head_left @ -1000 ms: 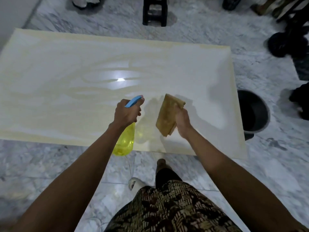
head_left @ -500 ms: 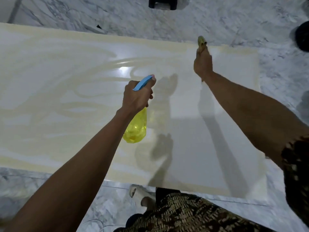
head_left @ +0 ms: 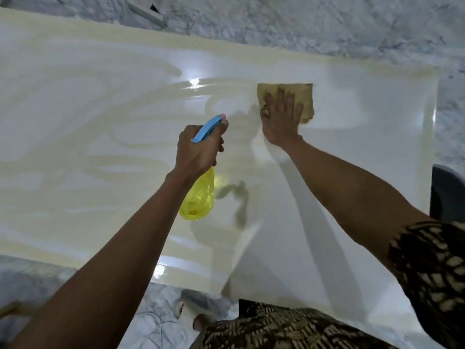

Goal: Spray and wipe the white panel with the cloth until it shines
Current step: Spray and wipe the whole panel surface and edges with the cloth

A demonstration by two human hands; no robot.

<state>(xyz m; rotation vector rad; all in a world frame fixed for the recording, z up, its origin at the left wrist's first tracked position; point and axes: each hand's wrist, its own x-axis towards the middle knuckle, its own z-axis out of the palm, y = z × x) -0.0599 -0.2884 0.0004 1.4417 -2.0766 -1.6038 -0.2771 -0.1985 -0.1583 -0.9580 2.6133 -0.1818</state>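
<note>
Right hand [head_left: 281, 119] now flat on one cloth [head_left: 302, 96], lower on panel [head_left: 100, 122].

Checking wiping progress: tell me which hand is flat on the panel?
The right hand, pressing the cloth; the left hand grips the spray bottle.

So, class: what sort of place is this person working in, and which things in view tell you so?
Probably a room in a home, though a workshop is possible. The white panel lies flat on a grey marble-patterned tiled floor, and a dark round bin stands beside the panel's right edge.
</note>
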